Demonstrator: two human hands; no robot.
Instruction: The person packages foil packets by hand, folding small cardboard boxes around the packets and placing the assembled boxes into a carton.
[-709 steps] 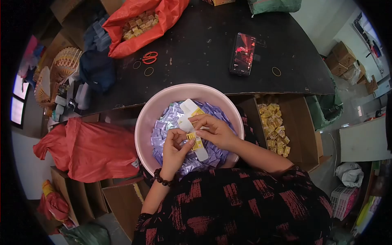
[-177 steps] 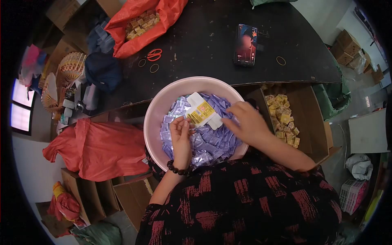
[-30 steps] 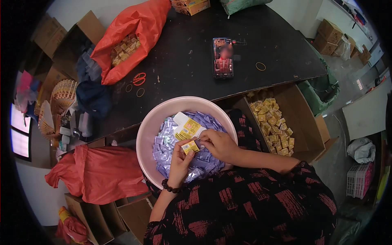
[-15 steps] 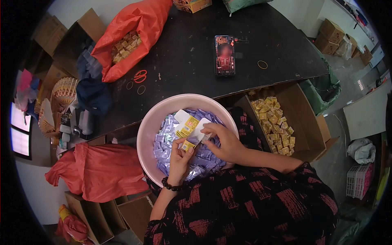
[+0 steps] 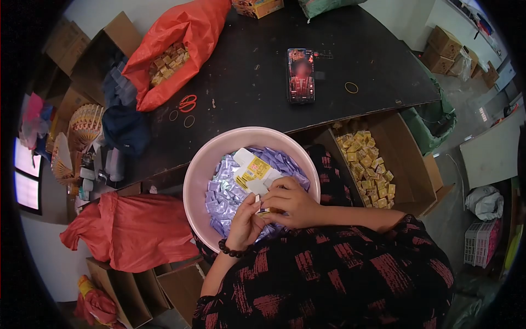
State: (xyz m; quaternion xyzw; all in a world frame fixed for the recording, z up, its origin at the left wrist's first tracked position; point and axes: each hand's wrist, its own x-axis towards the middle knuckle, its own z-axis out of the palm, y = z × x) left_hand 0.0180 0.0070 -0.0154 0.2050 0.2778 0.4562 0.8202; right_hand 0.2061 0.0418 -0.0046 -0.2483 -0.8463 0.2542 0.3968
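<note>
- Packets (image 5: pixel 223 189), purple and shiny, lie heaped inside the pink basin (image 5: pixel 193 181).
- Small carton (image 5: pixel 264 210), yellow and white, sits above the heap, between both hands and mostly covered by fingers.
- Left hand (image 5: pixel 244 225) pinches it between thumb and fingertips.
- Right hand (image 5: pixel 294 203) curls over its other side; whether that grip is tight, I cannot tell.
- Flattened carton (image 5: pixel 253 167) rests on the packets, just beyond the hands.
- Cardboard box (image 5: pixel 408 170), to the right, holds many yellow boxes (image 5: pixel 366 162).
</note>
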